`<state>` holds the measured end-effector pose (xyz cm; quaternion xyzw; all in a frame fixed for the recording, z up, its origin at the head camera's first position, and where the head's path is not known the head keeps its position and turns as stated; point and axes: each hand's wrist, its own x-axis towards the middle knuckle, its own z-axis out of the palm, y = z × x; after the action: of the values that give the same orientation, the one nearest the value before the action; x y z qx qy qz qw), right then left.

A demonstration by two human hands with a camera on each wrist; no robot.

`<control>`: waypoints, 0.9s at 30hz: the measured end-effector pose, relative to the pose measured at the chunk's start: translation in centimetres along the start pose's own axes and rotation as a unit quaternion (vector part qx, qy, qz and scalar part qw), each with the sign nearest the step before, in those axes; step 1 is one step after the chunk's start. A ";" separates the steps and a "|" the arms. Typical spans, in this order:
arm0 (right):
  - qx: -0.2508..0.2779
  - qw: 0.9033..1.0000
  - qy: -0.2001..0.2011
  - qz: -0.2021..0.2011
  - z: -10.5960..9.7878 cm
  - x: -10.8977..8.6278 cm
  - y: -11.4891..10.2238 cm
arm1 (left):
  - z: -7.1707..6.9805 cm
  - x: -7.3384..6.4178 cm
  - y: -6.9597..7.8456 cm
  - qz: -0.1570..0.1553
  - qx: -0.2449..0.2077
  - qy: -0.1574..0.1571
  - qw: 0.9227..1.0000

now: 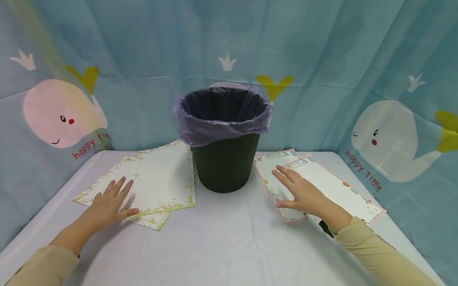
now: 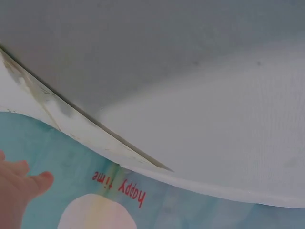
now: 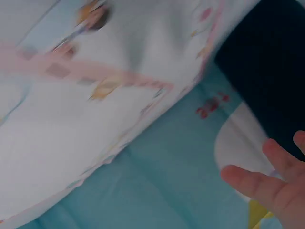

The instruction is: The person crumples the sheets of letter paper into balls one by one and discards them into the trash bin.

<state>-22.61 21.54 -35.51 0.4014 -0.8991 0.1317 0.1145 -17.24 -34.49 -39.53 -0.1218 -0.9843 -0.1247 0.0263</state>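
Observation:
My left hand [image 1: 110, 203] hovers with spread fingers over the near left part of two overlapping sheets of paper, the upper one [image 1: 164, 178] with a green leafy border. On the other side, my right hand [image 1: 301, 191] is held out, fingers apart, above two more overlapping sheets; the upper pink-edged sheet [image 1: 329, 186] partly covers the lower one [image 1: 270, 174]. Neither hand holds anything. Between the two sets stands a dark trash bin [image 1: 225, 163], upright, its mouth lined with a purple plastic bag [image 1: 214, 133] folded over the rim.
A white cloth-covered table [image 1: 214, 246] carries the paper and the bin. Behind it and at both sides hangs a blue curtain [image 1: 136, 47] printed with whales and crowns. The bin stands near the table's back edge.

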 end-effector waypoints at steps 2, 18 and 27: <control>0.017 1.000 -0.005 -0.007 0.3 0.7 -0.9 | 0.0 0.0 0.1 0.006 -0.009 0.000 1.000; 0.193 0.976 -0.097 -0.013 4.5 7.6 -7.1 | -0.3 2.1 -0.3 0.026 -0.038 -0.025 0.999; 0.216 0.962 -0.169 0.001 7.8 12.8 -11.2 | 0.4 3.2 -1.1 0.036 -0.036 -0.044 0.998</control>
<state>-23.30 2.96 -37.24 0.4325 -0.8559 0.2526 -0.1289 -20.66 -34.70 -39.97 -0.1635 -0.9743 -0.1539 -0.0171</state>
